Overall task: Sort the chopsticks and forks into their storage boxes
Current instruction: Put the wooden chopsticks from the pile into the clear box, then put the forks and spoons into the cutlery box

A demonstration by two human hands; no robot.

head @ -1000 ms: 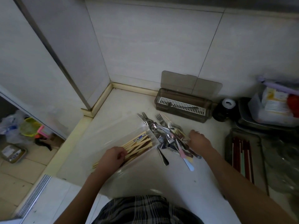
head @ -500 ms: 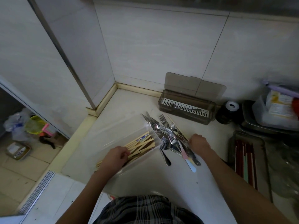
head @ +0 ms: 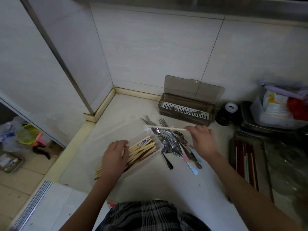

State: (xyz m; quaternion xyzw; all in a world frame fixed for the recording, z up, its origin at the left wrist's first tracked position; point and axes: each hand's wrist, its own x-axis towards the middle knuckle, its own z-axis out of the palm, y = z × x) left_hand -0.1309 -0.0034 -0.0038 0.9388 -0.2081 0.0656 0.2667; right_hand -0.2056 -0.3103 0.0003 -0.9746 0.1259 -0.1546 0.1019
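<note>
A clear plastic box (head: 150, 132) on the counter holds several pale wooden chopsticks (head: 143, 148). My left hand (head: 115, 155) rests on the chopsticks at the box's near end. My right hand (head: 202, 139) pinches one wooden chopstick (head: 166, 128) and holds it level above a heap of metal forks and spoons (head: 171, 140). A brown box (head: 186, 111) with a white slotted insert and raised lid stands against the back wall, with one metal utensil inside.
A metal tray (head: 232, 147) with red and green chopsticks lies at the right. A black jar (head: 228, 112) and a tray with a plastic container (head: 273, 112) crowd the back right. The counter edge drops to the floor on the left.
My right hand has lifted off the utensil heap, bringing one wooden chopstick up with it. My left hand has stayed on the chopsticks in the clear box.
</note>
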